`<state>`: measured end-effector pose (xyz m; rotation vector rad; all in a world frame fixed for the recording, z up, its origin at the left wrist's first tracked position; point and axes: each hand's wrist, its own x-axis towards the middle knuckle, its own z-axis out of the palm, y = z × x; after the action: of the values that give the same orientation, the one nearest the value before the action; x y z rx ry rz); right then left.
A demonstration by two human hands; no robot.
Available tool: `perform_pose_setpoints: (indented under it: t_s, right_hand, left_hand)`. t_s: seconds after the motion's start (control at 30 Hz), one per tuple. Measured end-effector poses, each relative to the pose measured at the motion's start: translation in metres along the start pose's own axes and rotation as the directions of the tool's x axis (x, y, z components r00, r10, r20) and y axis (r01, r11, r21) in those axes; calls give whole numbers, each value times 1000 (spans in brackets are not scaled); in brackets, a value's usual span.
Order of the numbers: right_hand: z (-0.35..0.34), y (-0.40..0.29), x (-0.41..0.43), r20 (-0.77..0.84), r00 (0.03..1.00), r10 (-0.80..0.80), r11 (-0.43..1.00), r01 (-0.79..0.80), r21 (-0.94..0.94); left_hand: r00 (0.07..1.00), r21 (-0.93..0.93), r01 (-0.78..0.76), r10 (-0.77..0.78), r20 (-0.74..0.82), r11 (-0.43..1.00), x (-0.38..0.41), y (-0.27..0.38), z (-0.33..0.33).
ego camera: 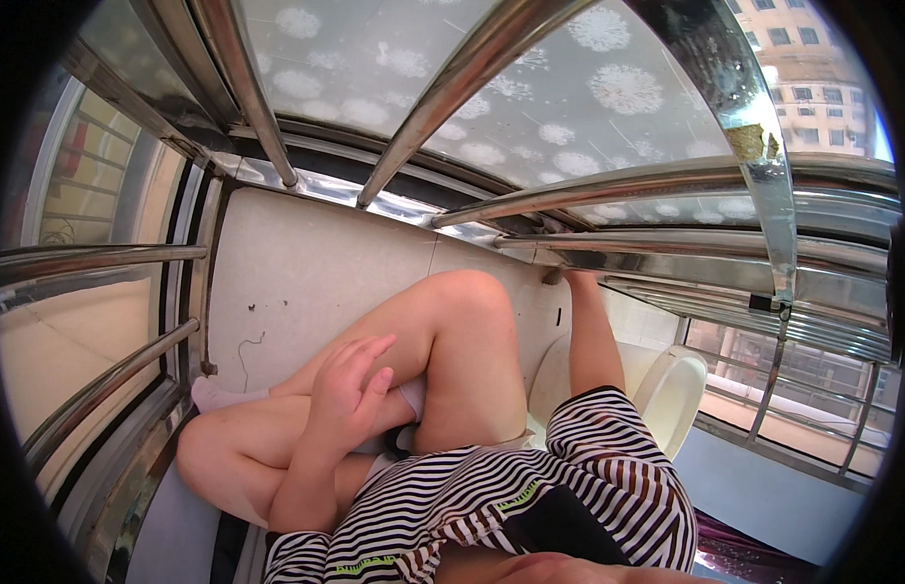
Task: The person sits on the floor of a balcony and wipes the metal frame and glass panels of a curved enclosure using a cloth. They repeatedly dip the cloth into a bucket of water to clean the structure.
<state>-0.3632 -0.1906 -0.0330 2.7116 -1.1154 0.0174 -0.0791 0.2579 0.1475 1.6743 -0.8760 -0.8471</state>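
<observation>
My left hand (350,390) is raised over my crossed bare legs (459,328), its fingers loosely extended and thumb apart, holding nothing. On the right, my right forearm (597,336) reaches away past a pale plastic bucket (689,401). A stainless steel rail (642,244) hides most or all of my right hand, so its grip does not show. A small dark object (552,277) lies near that wrist, too unclear to name. Under and beyond my legs extends a pale tiled surface (306,270) with a thin curled strand and dark specks.
Stainless steel bars (452,95) stand close in front, before window glass (511,87) with a dandelion pattern. More bars (109,255) and a window frame flank my left side. A barred window (803,394) is at the right, above a pale blue surface (766,474).
</observation>
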Motion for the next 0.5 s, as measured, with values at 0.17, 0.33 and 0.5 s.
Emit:
perform_pose_setpoints:
  t_s: [0.17, 0.33, 0.5]
  right_hand:
    - [0, -14, 10, -40, 970, 238, 846, -187, 499]
    - [2, -24, 6, -44, 956, 290, 791, -214, 574]
    - [15, -11, 1, 25, 975, 221, 847, -204, 490]
  left_hand:
    - [1000, -2, -4, 4, -11, 1000, 0, -2, -1]
    - [1000, 9, -9, 9, -15, 1000, -1, -3, -2]
    - [1000, 21, -15, 15, -15, 1000, -1, -4, 1]
